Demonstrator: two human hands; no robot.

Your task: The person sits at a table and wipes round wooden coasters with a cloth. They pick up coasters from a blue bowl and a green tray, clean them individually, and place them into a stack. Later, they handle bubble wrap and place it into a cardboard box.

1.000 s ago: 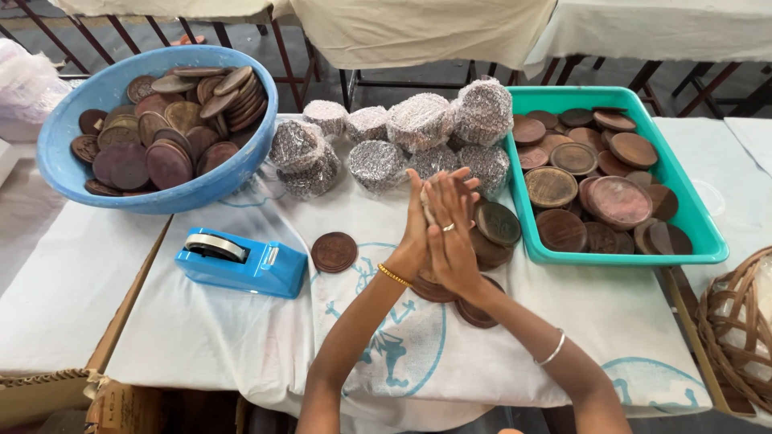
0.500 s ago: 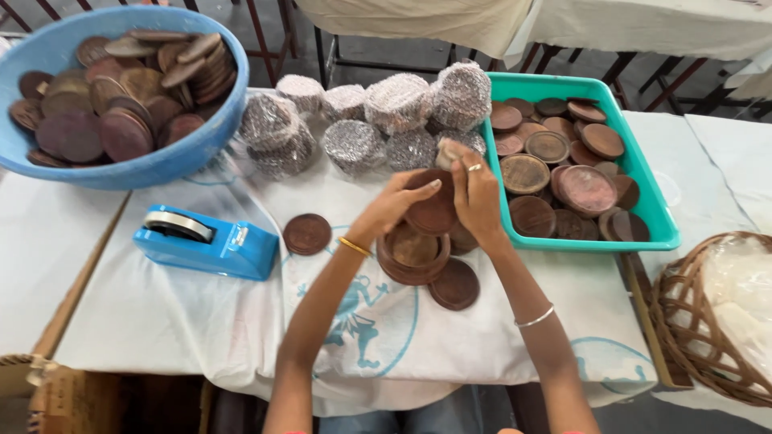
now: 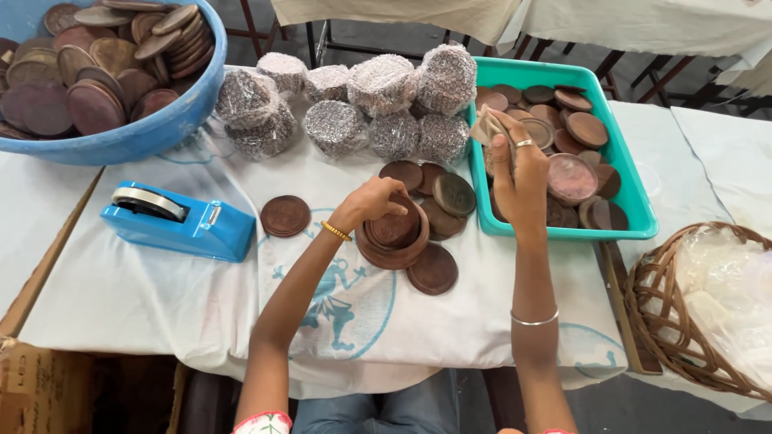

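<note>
The left hand [image 3: 371,202] grips the stack of brown discs [image 3: 394,238] on the counter [image 3: 161,281]; the right hand [image 3: 519,181], over the green tray [image 3: 635,205], pinches a crumpled wrapper [image 3: 489,127]; wrapping seems next, needing both together.

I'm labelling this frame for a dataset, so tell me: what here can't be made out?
- Head view: what the right hand holds; its fingers cover most of a crumpled, pale scrap.
- Head view: contents of the wrapped bundles; the shiny wrap hides them.
- Head view: the blue basin is cut off by the top and left edges.
- Head view: the stack of brown discs is partly covered by the left hand.
</note>
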